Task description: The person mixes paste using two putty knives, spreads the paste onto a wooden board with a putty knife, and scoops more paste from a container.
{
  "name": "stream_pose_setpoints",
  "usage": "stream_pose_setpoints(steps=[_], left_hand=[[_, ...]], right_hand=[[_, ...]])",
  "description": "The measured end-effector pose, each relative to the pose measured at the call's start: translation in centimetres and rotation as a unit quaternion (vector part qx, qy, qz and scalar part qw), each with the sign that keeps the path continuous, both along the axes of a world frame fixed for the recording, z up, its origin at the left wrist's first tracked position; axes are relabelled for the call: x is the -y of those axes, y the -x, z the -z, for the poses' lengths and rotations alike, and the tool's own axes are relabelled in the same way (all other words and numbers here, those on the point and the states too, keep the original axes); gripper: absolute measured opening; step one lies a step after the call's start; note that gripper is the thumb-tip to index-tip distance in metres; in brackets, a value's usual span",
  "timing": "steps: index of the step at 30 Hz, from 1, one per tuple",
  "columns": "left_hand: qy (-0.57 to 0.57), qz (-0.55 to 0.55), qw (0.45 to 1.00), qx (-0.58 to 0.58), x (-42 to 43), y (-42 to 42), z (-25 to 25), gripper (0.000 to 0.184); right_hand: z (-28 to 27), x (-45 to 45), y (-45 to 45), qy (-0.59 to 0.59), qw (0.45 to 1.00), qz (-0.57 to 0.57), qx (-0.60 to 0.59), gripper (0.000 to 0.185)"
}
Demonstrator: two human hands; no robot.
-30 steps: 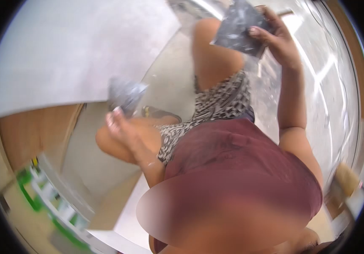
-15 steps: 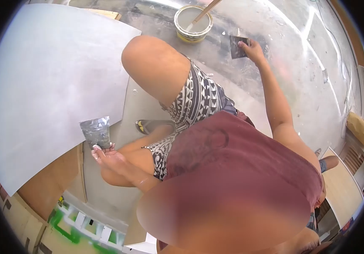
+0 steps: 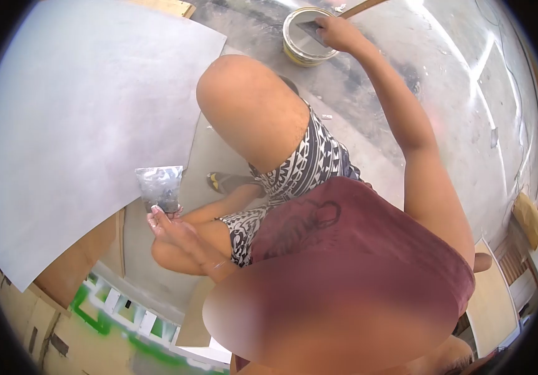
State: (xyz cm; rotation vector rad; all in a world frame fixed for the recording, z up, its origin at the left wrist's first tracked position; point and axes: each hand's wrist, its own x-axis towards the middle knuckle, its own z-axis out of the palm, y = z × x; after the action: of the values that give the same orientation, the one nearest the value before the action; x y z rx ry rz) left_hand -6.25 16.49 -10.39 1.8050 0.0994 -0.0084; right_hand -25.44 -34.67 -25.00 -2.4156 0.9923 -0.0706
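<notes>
My left hand [image 3: 167,226] is closed on the lower end of a flat metal scraper [image 3: 160,186], its smeared blade pointing up beside the edge of a large white panel [image 3: 100,119]. At the top, my right hand [image 3: 337,34] grips a second, darker scraper [image 3: 314,31], held over the mouth of a round bucket [image 3: 306,57]. Pale grey material shows inside the bucket, and a wooden stick [image 3: 361,7] leans out past its rim behind my right hand. Whether the right scraper touches the material I cannot tell.
The bucket stands on a stained grey floor [image 3: 456,119]. Wooden boards [image 3: 97,265] lie beneath the panel. Green-marked white pieces [image 3: 112,303] are at the lower left. A brown paper-like bag [image 3: 529,220] and a pale board [image 3: 492,300] are on the right.
My right hand has moved left and up with its scraper, from above the floor to over the bucket. My left hand still holds its scraper, shifted slightly right in view.
</notes>
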Motion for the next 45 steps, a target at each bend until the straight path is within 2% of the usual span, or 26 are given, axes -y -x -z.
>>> stream_pose_setpoints(steps=[3,5,7,9,12,14,18,21,24,26,27,28,29,31,33,37,40,43,45], left_hand=[[-0.023,0.004,1.0,0.012,0.6,0.5,-0.6,0.023],[-0.025,0.008,1.0,0.004,0.4,0.6,-0.8,0.023],[-0.018,-0.007,1.0,-0.002,0.6,0.7,-0.8,0.023],[0.002,-0.035,0.999,-0.007,1.3,0.9,-0.7,0.022],[0.0,0.001,1.0,-0.006,0.5,1.0,-0.2,0.017],[-0.007,0.006,1.0,-0.012,0.4,1.2,-0.3,0.015],[-0.013,0.009,0.999,-0.033,0.6,1.7,-0.4,0.018],[-0.023,0.03,0.999,-0.023,-1.2,1.1,1.0,0.013],[-0.061,0.0,0.996,-0.058,-0.1,1.6,-0.2,0.013],[-0.067,-0.022,0.996,-0.049,-1.8,1.6,3.7,0.014],[-0.063,-0.054,0.996,-0.021,-2.9,0.9,4.7,0.015],[-0.022,-0.046,0.998,-0.034,-2.8,0.8,4.6,0.016],[0.021,-0.035,0.998,-0.047,-2.6,1.0,4.7,0.016],[0.108,-0.012,0.992,-0.072,-1.3,1.4,3.9,0.021],[0.198,0.007,0.976,-0.09,0.7,2.2,1.5,0.029],[0.265,0.049,0.957,-0.105,0.4,2.0,2.1,0.033],[0.294,0.079,0.945,-0.122,0.8,1.8,1.8,0.035],[0.326,0.131,0.922,-0.165,1.6,1.0,0.9,0.034],[0.35,0.16,0.902,-0.193,3.2,0.0,0.4,0.032]], right_hand=[[4.7,1.0,-3.1,0.017,0.979,-0.08,-0.187,0.029],[6.6,0.7,-4.0,0.018,0.98,-0.12,-0.157,0.026],[10.2,1.4,-4.9,-0.023,0.967,-0.16,-0.199,0.026],[13.8,1.8,-4.9,-0.046,0.975,-0.135,-0.169,0.026],[19.9,3.8,-4.2,-0.062,0.976,-0.164,-0.126,0.025],[19.8,4.0,-4.7,-0.079,0.972,-0.179,-0.127,0.025],[16.5,3.4,-4.7,-0.101,0.957,-0.208,-0.175,0.024],[14.1,3.6,-5.0,-0.113,0.947,-0.229,-0.194,0.024],[12.3,4.2,-4.8,-0.093,0.95,-0.229,-0.19,0.024],[12.0,5.0,-4.3,-0.059,0.957,-0.204,-0.196,0.024],[9.2,5.3,-4.3,0.008,0.965,-0.227,-0.132,0.027],[8.9,6.2,-3.9,-0.001,0.967,-0.208,-0.15,0.032],[6.3,5.9,-3.0,-0.023,0.977,-0.188,-0.094,0.03],[3.3,5.5,-1.9,-0.015,0.989,-0.13,-0.067,0.026],[2.1,5.9,-0.6,-0.002,0.99,-0.135,-0.035,0.025],[-2.7,4.5,1.7,-0.116,0.993,-0.016,0.021,0.025],[-4.5,4.0,2.9,-0.087,0.992,0.024,0.085,0.031],[-4.8,3.4,2.5,-0.173,0.956,0.092,0.219,0.035],[-6.4,3.6,1.8,-0.143,0.949,0.057,0.276,0.036]])
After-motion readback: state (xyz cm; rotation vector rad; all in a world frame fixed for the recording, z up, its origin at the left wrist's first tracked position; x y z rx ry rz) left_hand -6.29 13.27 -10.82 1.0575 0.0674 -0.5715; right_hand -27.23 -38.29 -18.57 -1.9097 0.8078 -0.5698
